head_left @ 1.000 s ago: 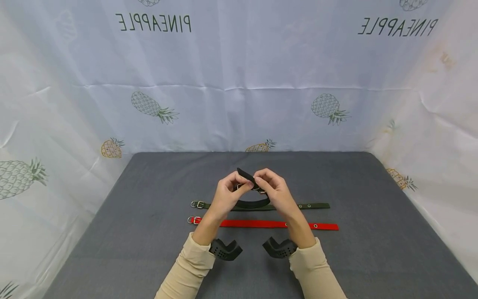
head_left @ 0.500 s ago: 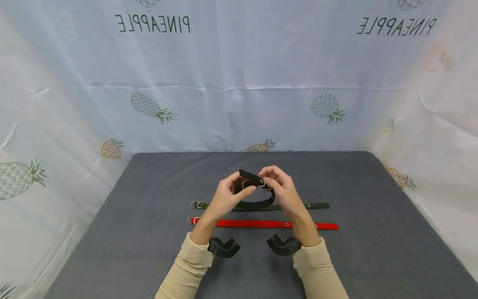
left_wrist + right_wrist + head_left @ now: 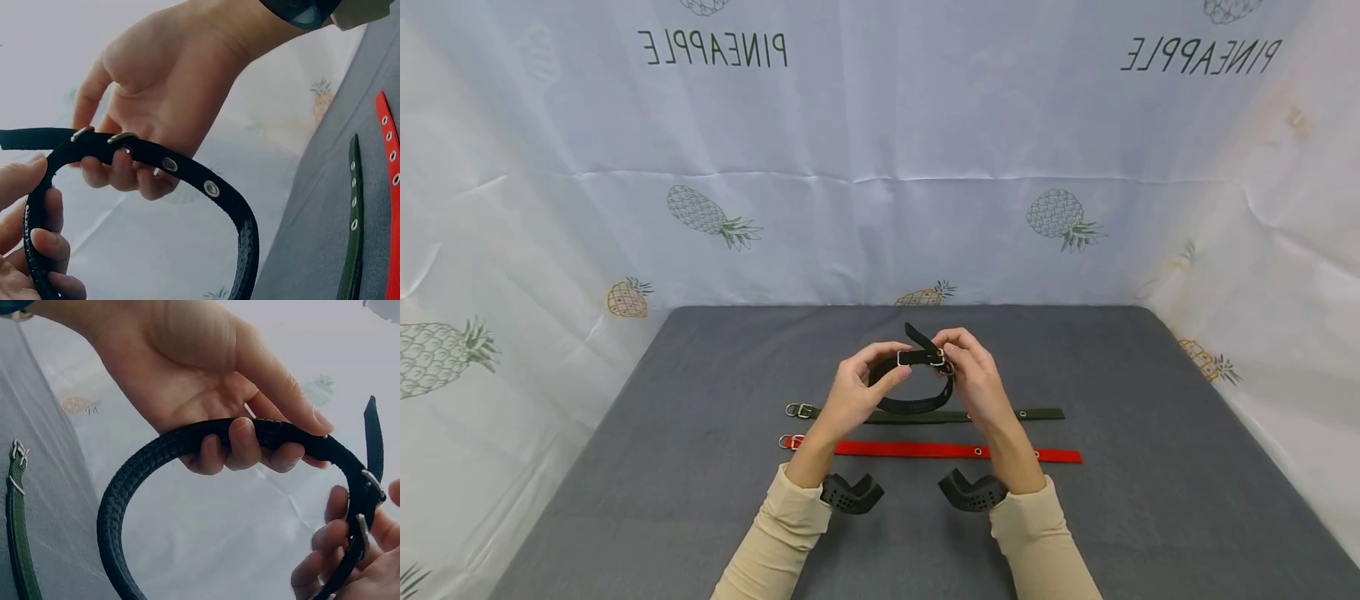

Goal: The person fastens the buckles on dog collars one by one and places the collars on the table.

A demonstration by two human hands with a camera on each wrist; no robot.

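Fingers of both hands pinch the black collar [image 3: 916, 385], looped, above the table [image 3: 625, 467]. Left hand [image 3: 857, 393] steadies the band; right hand [image 3: 972, 379] grips by the buckle [image 3: 921, 357] so the strap end stays threaded.

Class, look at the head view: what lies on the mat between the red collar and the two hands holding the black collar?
In the head view, the green collar lies flat between the red collar and the raised hands, left hand, right hand, which hold the black collar.

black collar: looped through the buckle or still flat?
Looped. The black collar curves into a ring held above the table by the left hand and right hand, its tip poking past the metal buckle. Pin seated: cannot tell.
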